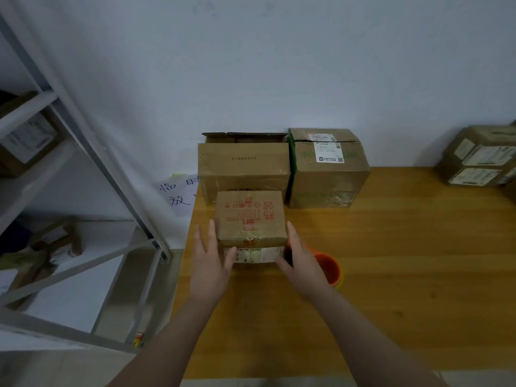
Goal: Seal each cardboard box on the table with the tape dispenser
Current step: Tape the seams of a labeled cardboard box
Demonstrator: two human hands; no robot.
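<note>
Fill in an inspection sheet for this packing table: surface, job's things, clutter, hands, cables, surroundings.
Surface: light brown wooden table.
Job's things: small brown cardboard box with red print at front; larger plain cardboard box and green-printed cardboard box behind it; stacked labelled cardboard boxes at far right; orange round object, probably the tape dispenser, partly hidden by the right hand.
Clutter: nothing seen.
Hands: left hand and right hand press straight fingers on the small box's sides.
Cables: nothing seen.
Surroundings: white wall, grey metal shelf holding boxes, handwritten paper sign.
</note>
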